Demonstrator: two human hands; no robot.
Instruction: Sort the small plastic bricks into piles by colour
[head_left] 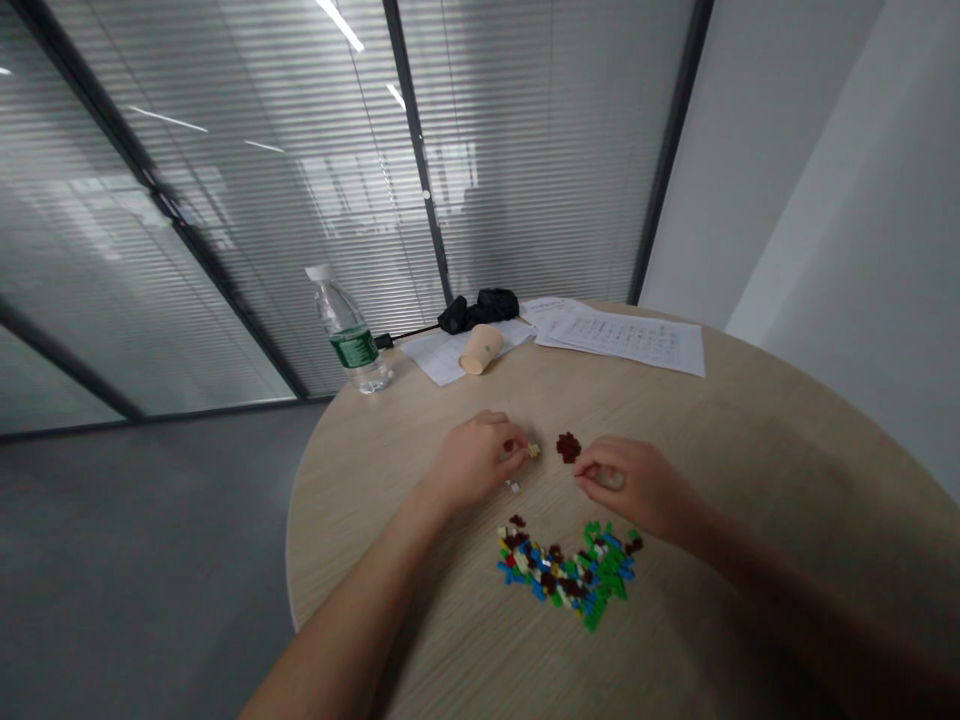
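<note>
Small building bricks are handled at a round wooden table (757, 440), where a dark brown cluster (568, 448) lies on the tabletop between two bare hands, just beside the right fingertips. The right hand (637, 485) is bent into a narrow pinch; whether a brick is held there cannot be told. The left hand (484, 455) is curled, its thumb and forefinger drawn close at a cream piece (533, 450), with a touch of dark red seen among the fingers; a firm hold cannot be confirmed. The few pieces, a small white one (514, 487) among them, appear to be set apart beyond the loose brick pile (555, 572) so that they are not lost in it, while the pile itself is probably placed near the body for easy reach. A bottle (354, 340), a tipped paper cup (481, 349), a black bundle (487, 305) and printed sheets (637, 340) are ranged along the far edge, seemingly to leave working room. The cluster is seen as compact, uniformly brown and jagged in outline; the pile is a scatter of green, blue, brown, cream and red.
</note>
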